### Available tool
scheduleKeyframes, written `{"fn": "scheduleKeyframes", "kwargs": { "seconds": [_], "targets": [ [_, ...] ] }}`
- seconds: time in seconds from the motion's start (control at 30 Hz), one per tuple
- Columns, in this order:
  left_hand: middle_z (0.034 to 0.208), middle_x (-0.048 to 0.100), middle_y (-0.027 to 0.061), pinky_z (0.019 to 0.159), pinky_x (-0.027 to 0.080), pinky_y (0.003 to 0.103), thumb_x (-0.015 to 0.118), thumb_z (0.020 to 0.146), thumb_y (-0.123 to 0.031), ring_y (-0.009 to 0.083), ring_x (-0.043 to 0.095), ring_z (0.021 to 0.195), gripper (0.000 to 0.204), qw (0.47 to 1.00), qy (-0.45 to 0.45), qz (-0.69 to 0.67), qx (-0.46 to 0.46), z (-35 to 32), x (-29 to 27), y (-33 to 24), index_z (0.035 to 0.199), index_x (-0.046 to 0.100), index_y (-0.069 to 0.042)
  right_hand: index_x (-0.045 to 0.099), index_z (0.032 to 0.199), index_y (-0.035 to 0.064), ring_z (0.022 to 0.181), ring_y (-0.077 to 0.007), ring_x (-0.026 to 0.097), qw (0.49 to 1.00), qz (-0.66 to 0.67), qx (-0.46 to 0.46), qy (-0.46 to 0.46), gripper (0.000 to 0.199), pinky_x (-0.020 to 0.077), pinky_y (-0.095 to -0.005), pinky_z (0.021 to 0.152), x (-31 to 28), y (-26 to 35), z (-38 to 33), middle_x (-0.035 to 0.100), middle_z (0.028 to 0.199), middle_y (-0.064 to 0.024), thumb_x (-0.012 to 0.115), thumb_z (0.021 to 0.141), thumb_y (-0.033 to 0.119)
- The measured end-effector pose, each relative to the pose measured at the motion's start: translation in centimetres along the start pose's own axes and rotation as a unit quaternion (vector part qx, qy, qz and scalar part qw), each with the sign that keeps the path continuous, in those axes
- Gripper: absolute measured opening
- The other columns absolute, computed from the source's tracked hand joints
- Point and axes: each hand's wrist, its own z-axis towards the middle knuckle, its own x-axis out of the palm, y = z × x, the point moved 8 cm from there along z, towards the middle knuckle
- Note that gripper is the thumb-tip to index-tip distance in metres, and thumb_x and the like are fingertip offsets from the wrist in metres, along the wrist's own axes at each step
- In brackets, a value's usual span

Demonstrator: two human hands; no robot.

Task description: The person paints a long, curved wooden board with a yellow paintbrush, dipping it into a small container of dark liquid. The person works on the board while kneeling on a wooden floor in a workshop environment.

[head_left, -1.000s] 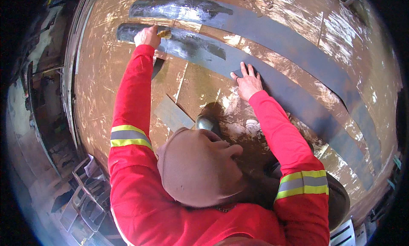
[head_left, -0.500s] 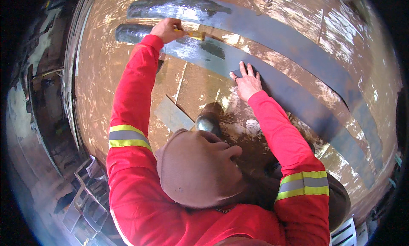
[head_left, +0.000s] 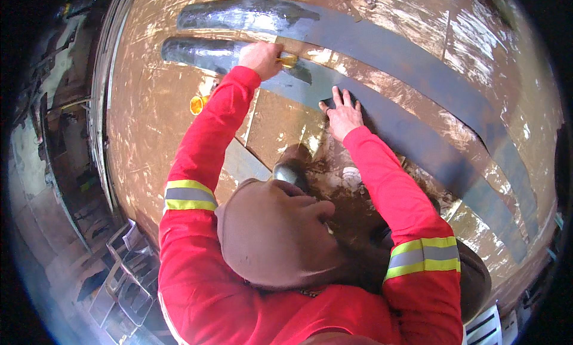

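Two long curved dark grey strips lie on a brown, paint-streaked board [head_left: 149, 130]. My left hand [head_left: 260, 58] grips a small brush with a yellow band [head_left: 289, 60], its tip on the nearer strip [head_left: 412, 136]. The left ends of both strips look wet and glossy. My right hand [head_left: 343, 113] lies flat with fingers spread on the same nearer strip, just right of the brush. The farther strip [head_left: 382, 40] runs above both hands. Both sleeves are red with reflective bands.
A small orange-yellow pot [head_left: 197, 104] stands on the board left of my left forearm. A dark boot toe [head_left: 290, 173] rests on the board below my hands. Metal frames and clutter [head_left: 119, 267] sit beyond the board's left edge.
My left hand has slid the brush to the right along the nearer strip, from its left end toward my right hand. The right hand has stayed flat in place.
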Motion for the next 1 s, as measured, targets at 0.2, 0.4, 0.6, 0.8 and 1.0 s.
{"fn": "scheduleKeyframes", "kwargs": {
  "seconds": [0.2,0.4,0.6,0.8,1.0],
  "targets": [
    [0.085,0.067,0.0157,0.072,0.052,0.043,0.067,0.07,-0.03,0.0346,0.065,0.082,0.03,0.996,0.031,-0.028,-0.082,-1.1,0.7,6.0,0.093,0.067,-0.011,0.05,0.132,0.0289,0.139,-0.0354,0.019,1.0,0.007,-0.001,-0.007,0.044,0.0268,-0.0605,0.104,0.1,-0.1,-0.2,0.014,0.153,-0.0128,0.048,0.089,0.021],
    [0.088,0.068,0.0137,0.068,0.052,0.046,0.062,0.076,-0.024,0.033,0.066,0.082,0.02,0.972,0.017,0.113,-0.206,-5.1,-0.2,14.3,0.094,0.066,-0.015,0.048,0.134,0.0272,0.139,-0.0362,0.018,1.0,0.004,0.004,0.009,0.046,0.0261,-0.0603,0.104,-0.5,-0.2,-0.2,0.014,0.153,-0.0137,0.051,0.088,0.021],
    [0.076,0.065,0.0142,0.062,0.05,0.041,0.067,0.075,-0.03,0.0332,0.065,0.073,0.023,0.991,-0.008,-0.116,-0.067,-8.9,0.1,6.6,0.085,0.063,-0.009,0.05,0.132,0.0262,0.138,-0.0371,0.019,1.0,0.013,-0.011,-0.01,0.055,0.0278,-0.0584,0.105,-0.3,-0.1,-0.4,0.015,0.152,-0.0148,0.061,0.079,0.019],
    [0.071,0.065,0.0122,0.06,0.05,0.037,0.07,0.073,-0.032,0.0286,0.064,0.066,0.026,0.966,-0.076,-0.128,-0.211,-18.3,-9.5,17.2,0.08,0.066,-0.007,0.052,0.131,0.0262,0.135,-0.0382,0.021,0.999,-0.008,-0.034,-0.014,0.061,0.0334,-0.0582,0.101,-0.5,0.2,-0.3,0.017,0.151,-0.0165,0.067,0.072,0.022],
    [0.074,0.066,0.0113,0.065,0.051,0.04,0.069,0.069,-0.031,0.0299,0.065,0.074,0.023,0.958,-0.002,-0.026,-0.286,-22.7,-6.3,21.1,0.079,0.067,-0.011,0.049,0.133,0.026,0.134,-0.04,0.023,0.999,-0.027,-0.04,0.004,0.066,0.0346,-0.0548,0.102,-0.6,0.6,-0.2,0.016,0.151,-0.0174,0.069,0.07,0.02]
  ]
}}
